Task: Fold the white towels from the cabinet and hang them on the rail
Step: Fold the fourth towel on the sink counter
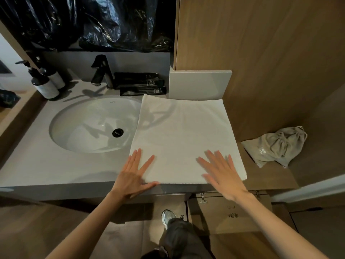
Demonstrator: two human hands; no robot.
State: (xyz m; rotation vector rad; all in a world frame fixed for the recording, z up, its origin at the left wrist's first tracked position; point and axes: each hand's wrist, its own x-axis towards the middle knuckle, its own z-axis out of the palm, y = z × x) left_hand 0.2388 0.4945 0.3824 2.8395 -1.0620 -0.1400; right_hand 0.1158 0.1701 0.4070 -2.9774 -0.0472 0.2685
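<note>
the white towel [179, 135] lies flat on the desk [56, 165], right of the sink [89, 128], its length seemingly running away from me. my left grip [134, 176] and right grip [222, 176] lie wide and flat at its near edge, one by each corner, holding nothing.

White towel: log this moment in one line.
step: flattening; white towel: flat on counter; left hand: open, on towel corner; right hand: open, over towel
</note>
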